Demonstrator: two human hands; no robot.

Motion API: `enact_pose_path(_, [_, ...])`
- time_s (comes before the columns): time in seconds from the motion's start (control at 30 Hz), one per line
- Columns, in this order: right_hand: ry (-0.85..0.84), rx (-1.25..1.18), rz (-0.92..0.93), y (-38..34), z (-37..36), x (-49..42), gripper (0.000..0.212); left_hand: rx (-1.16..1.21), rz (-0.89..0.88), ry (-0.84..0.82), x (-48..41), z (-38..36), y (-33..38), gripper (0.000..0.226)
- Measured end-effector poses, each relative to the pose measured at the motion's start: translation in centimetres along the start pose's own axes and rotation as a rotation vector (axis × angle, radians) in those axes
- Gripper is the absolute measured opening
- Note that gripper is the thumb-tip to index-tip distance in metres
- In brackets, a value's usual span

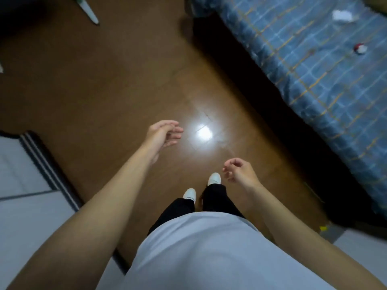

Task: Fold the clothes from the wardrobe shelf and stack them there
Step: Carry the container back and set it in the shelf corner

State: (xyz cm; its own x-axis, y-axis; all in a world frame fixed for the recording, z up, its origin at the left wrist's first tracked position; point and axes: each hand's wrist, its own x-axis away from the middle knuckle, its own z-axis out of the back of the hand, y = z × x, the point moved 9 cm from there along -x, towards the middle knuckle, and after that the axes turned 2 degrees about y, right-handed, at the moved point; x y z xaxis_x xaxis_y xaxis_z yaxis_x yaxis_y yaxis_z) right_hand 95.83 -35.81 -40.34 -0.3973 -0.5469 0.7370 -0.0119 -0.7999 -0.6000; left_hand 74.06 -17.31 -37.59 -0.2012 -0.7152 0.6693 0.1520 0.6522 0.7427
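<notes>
Hands both empty: left hand [165, 132] loosely spread, right hand [238, 170] slackly curled, gripping nothing above the glossy floor [125, 91]. No sign of clothes or wardrobe shelf anywhere in view. Could well slip on that shine or clip the bed [314, 80] while turning to find them, especially if hurrying.

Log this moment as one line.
left hand: empty, relaxed | right hand: empty, loosely curled | clothes: none held | wardrobe shelf: not in view | bed: on right
</notes>
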Motion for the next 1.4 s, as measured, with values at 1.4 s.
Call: enact_pose_path(1.4, [-0.225,0.578,-0.043,-56.4,-41.5,-35.4,0.019,0.332,0.196,0.44,-37.3,54.4,28.8,0.024])
